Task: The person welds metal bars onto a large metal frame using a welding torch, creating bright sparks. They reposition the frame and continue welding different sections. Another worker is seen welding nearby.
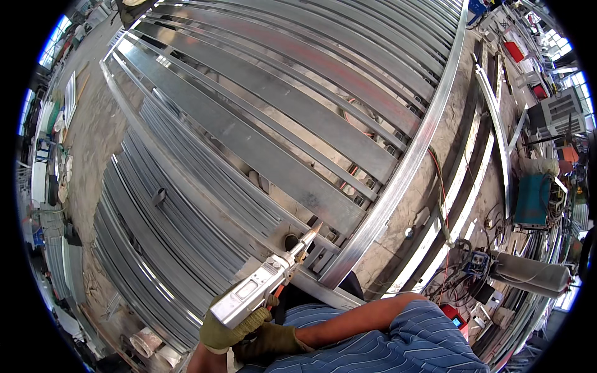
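Broadly, the metal frame (280,99) fills twelve o'clock; at seven, the silver tool (264,280), tip near the frame's closest corner, could skid if twisted. Left hand (219,331) clasps its rear; right hand (273,343), I cannot tell.

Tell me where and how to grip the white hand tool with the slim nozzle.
Probably best by the wide, boxy rear of the white hand tool, coming from the lower left, behind it. It slants up and right, narrowing to a slim nozzle close to the metal frame, so its front offers little to hold. The gloved left hand is at that rear end.
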`<action>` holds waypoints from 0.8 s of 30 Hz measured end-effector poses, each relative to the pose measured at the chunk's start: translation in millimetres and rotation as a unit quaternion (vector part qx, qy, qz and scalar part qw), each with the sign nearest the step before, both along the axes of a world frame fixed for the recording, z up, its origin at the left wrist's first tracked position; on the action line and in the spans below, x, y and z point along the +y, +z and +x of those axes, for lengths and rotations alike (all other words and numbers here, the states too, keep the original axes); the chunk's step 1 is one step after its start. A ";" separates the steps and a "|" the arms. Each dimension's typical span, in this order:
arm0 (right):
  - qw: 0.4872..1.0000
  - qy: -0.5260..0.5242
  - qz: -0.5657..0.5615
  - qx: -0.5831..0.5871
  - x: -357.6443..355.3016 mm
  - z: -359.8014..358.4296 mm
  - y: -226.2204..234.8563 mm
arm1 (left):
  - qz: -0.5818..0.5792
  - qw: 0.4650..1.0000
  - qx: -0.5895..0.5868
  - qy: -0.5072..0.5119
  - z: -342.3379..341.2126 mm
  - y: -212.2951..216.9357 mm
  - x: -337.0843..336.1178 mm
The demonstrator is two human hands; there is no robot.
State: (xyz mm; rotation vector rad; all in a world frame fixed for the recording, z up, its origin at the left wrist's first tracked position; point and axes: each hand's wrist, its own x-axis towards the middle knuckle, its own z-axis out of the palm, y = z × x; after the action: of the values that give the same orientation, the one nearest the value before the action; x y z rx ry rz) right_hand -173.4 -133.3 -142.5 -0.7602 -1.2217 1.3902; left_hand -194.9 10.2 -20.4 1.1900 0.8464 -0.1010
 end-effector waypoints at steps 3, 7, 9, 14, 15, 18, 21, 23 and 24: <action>0.984 0.070 -0.127 0.104 5.9 3.5 8.4 | -0.026 1.000 -0.015 -0.007 0.4 2.2 6.5; 0.919 0.040 -0.249 0.303 11.2 0.2 48.0 | -0.073 0.996 0.039 -0.030 13.9 14.7 22.6; 0.878 0.013 -0.282 0.385 15.3 -1.2 59.6 | -0.032 0.994 0.038 -0.095 18.8 16.8 34.5; 0.740 0.014 -0.386 0.551 13.3 -16.4 55.1 | -0.092 0.983 0.063 -0.149 20.7 -20.5 40.5; 0.741 0.011 -0.398 0.540 14.4 -14.8 53.2 | -0.105 0.983 0.056 -0.142 20.4 -27.2 41.3; 0.749 -0.016 -0.421 0.511 15.6 -8.8 48.1 | -0.120 0.983 0.025 -0.136 16.3 -46.4 41.4; 0.761 -0.042 -0.411 0.501 17.2 -5.0 46.5 | -0.112 0.983 0.002 -0.149 16.0 -58.4 41.4; 0.759 -0.015 -0.402 0.511 16.8 1.8 43.6 | -0.135 0.981 0.028 -0.137 26.8 -52.4 40.9; 0.756 -0.022 -0.403 0.515 17.4 1.0 41.9 | -0.119 0.980 0.021 -0.156 28.3 -55.6 42.5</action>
State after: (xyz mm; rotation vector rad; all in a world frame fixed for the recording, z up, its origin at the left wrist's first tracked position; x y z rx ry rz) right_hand -172.4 -115.9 -100.6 -0.3992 0.3114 1.8928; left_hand -166.6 52.7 -76.1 1.0878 0.6579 -0.4739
